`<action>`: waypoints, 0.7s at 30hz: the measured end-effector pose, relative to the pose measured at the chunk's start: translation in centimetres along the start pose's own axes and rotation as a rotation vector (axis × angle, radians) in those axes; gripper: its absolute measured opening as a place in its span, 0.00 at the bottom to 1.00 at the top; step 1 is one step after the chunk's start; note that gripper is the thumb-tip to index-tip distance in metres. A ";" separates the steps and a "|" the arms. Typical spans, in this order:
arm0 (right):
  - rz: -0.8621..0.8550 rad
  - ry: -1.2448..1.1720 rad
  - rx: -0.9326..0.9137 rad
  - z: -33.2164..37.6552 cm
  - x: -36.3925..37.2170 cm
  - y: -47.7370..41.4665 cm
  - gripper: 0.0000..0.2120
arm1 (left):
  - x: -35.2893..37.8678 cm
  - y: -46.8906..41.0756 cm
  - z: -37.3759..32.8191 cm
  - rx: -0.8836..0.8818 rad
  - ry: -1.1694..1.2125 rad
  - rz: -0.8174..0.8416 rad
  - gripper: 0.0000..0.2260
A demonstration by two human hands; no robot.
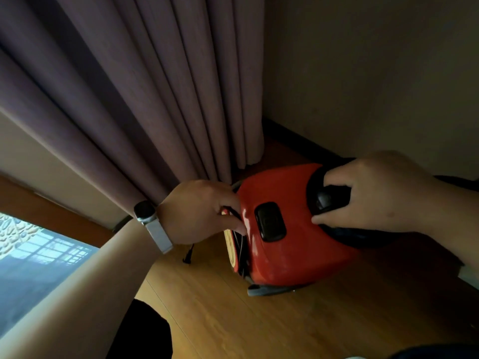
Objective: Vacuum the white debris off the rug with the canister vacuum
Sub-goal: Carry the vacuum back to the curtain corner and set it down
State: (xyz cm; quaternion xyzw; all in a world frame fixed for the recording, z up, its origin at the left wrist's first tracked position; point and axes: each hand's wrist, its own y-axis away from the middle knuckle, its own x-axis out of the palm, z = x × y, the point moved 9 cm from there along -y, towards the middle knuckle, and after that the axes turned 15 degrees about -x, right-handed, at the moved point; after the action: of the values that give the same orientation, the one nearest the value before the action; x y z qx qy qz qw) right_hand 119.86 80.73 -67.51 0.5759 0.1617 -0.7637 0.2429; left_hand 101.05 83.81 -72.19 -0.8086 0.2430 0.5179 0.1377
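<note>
A red canister vacuum (287, 244) stands on the wooden floor in a room corner, a black button on its top. My right hand (378, 193) grips the vacuum's black carry handle (329, 199). On the canister's left end, my left hand (202, 211) has its fingers curled around the black cord (239, 244) at the yellow-rimmed wheel side. A black plug (188, 256) hangs just below that hand. No rug or white debris is in view.
Purple curtains (145, 94) hang down to the floor right behind the vacuum. A beige wall (375, 73) with dark skirting closes the right side. A window (33, 257) is at lower left. Wooden floor (298, 325) spreads in front.
</note>
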 end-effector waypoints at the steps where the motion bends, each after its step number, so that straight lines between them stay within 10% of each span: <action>1: 0.007 -0.012 -0.039 0.5 0.0 0.0 0.22 | 0.5 -0.3 1.2 -0.074 0.120 0.064 0.06; 11: -0.297 -0.219 0.072 0.1 -4.2 1.7 0.19 | 4.8 -0.8 10.5 -0.535 1.165 0.106 0.07; 21: -0.431 -0.319 0.443 -3.9 -3.5 2.0 0.19 | 8.4 0.2 9.0 -0.809 1.076 0.095 0.13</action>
State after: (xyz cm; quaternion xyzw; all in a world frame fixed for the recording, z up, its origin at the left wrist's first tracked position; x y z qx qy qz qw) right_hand 124.88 81.74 -65.15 0.4407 0.0699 -0.8943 -0.0325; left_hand 96.94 85.81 -83.55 -0.9301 0.1000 0.0990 -0.3392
